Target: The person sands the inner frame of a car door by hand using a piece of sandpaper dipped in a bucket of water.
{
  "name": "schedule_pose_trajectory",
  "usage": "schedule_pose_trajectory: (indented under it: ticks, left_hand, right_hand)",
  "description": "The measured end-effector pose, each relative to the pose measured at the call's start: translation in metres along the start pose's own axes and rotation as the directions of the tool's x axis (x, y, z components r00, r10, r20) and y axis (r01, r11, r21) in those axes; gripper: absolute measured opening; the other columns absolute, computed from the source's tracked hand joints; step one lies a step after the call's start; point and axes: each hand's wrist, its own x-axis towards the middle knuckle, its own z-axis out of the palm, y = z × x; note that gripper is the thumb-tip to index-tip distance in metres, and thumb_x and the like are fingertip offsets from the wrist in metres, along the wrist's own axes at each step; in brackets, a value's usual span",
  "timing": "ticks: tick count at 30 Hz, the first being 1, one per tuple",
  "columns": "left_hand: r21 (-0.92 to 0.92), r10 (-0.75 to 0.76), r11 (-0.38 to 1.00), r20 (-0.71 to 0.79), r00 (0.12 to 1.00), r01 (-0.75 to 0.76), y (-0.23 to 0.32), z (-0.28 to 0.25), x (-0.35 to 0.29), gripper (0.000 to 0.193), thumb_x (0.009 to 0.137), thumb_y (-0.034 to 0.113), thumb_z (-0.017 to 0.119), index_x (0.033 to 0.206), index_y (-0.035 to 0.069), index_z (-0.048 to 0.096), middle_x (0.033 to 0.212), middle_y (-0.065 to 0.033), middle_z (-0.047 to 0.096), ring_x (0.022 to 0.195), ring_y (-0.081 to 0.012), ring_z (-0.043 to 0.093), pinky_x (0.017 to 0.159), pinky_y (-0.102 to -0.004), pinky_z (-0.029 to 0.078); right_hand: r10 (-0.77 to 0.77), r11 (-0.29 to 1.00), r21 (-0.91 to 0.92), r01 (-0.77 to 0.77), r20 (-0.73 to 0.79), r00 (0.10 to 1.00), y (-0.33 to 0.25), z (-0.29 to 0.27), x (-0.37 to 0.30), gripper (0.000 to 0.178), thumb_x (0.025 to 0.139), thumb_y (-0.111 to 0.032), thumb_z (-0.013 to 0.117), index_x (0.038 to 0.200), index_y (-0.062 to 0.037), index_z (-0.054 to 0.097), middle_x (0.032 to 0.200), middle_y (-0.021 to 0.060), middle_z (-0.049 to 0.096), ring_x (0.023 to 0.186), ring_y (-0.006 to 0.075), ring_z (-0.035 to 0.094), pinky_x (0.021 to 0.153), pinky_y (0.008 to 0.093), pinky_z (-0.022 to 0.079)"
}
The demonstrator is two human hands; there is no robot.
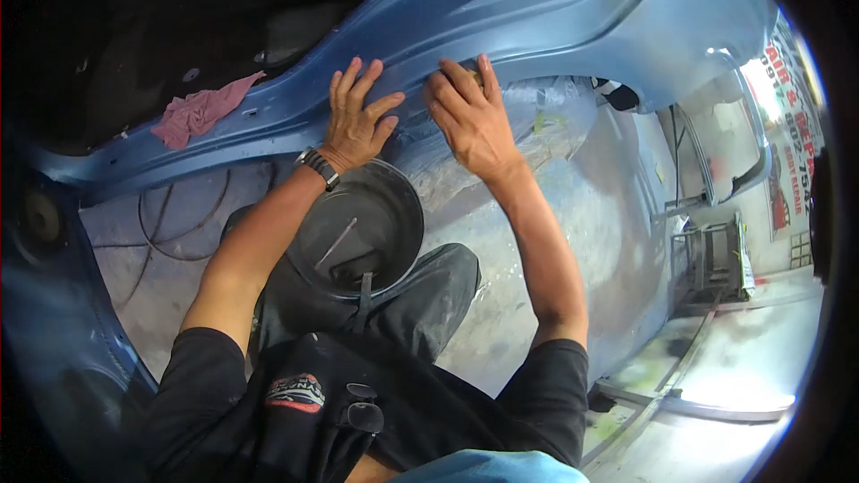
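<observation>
Both my hands are at the blue painted door sill (300, 105) of a car body. My left hand (353, 121) lies against the metal with its fingers spread and nothing in them. A dark watch is on that wrist. My right hand (470, 116) presses a small pad (475, 78), dark and yellowish, against the curved panel; the fingers hide most of it. Between my knees stands a round black bucket (407, 219), below my left hand. A thin pale streak or stick shows inside it; I cannot tell which. A crumpled pink cloth (204, 114) rests on the sill, left of my left hand.
Clear plastic sheeting (559, 116) hangs below the panel at right. A thin dark cable (148, 228) loops over the floor at left. A metal stand (716, 259) and a loose car panel (761, 165) are farther right. Glasses (365, 416) hang on my shirt.
</observation>
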Motion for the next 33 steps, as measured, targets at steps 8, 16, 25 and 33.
schedule_pose_trajectory:
  ticks: [8,16,25,33]
  left_hand:
    - [0.014,0.059,0.998,0.043,0.997,-0.060,0.001,0.006,0.001,0.049,0.096,0.024,0.070,0.141,0.024,0.051,0.169,-0.0173,0.026,0.158,-0.0454,0.016,0.123,-0.0685,0.014]
    - [-0.132,0.217,0.974,0.279,0.935,-0.187,0.010,-0.018,0.023,0.084,0.093,0.028,0.073,0.162,0.004,0.030,0.172,-0.0197,0.023,0.160,-0.0384,0.018,0.128,-0.0616,0.014]
    - [-0.056,0.321,0.947,0.240,0.916,-0.317,0.115,0.031,0.173,0.087,0.096,0.042,0.068,0.162,0.000,0.031,0.173,-0.0185,0.020,0.161,-0.0339,0.016,0.130,-0.0522,0.016]
    - [-0.034,0.107,0.994,0.151,0.983,-0.103,0.092,0.014,0.103,0.093,0.094,0.040,0.071,0.165,0.002,0.024,0.173,-0.0199,0.020,0.161,-0.0357,0.017,0.128,-0.0545,0.017]
  right_hand:
    - [0.068,0.997,0.044,-0.066,-0.036,0.997,-0.011,0.013,-0.012,0.027,0.087,-0.007,0.068,0.113,-0.0075,0.074,0.131,0.0078,0.065,0.136,0.0337,0.055,0.119,0.0683,0.027]
    - [0.581,0.779,0.350,-0.520,-0.092,0.809,-0.097,0.030,-0.074,0.023,0.095,-0.014,0.068,0.115,-0.0021,0.066,0.123,0.0168,0.065,0.133,0.0367,0.056,0.114,0.0658,0.036]
    - [0.326,-0.945,0.323,0.046,0.937,0.122,-0.229,0.104,-0.158,0.059,0.105,-0.059,0.052,0.129,-0.0055,0.056,0.111,0.0185,0.070,0.093,0.0332,0.071,0.086,0.0487,0.057]
    - [0.386,-0.914,0.346,0.215,0.902,0.193,-0.211,0.090,-0.183,0.082,0.105,-0.074,0.023,0.142,-0.0042,0.047,0.117,0.0243,0.069,0.096,0.0376,0.069,0.088,0.0517,0.055]
